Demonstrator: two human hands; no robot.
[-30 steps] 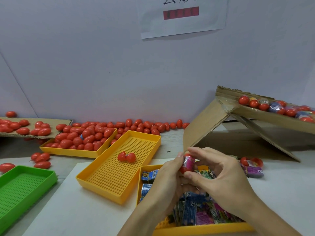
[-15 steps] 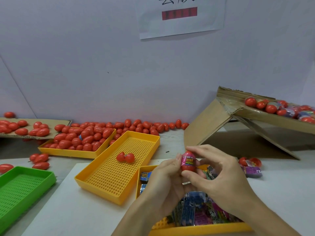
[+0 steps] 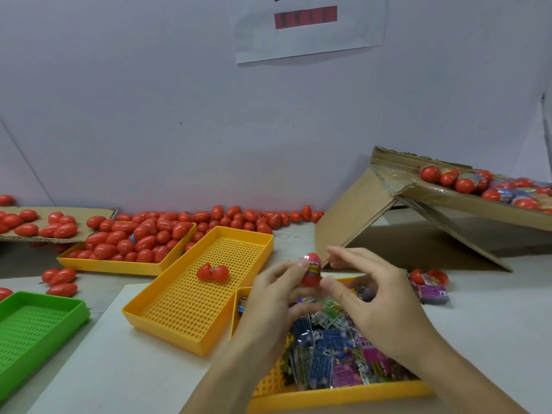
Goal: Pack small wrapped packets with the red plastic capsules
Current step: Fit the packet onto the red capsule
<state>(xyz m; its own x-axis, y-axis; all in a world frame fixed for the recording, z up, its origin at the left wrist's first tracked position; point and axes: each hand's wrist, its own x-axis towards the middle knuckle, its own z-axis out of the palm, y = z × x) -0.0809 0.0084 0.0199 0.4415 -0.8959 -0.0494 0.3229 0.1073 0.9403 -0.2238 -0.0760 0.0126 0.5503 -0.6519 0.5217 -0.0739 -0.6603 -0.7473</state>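
A pale table carries yellow trays, a green tray, loose red capsules and cardboard.

Bare forearms; no sleeves, rings or gloves.
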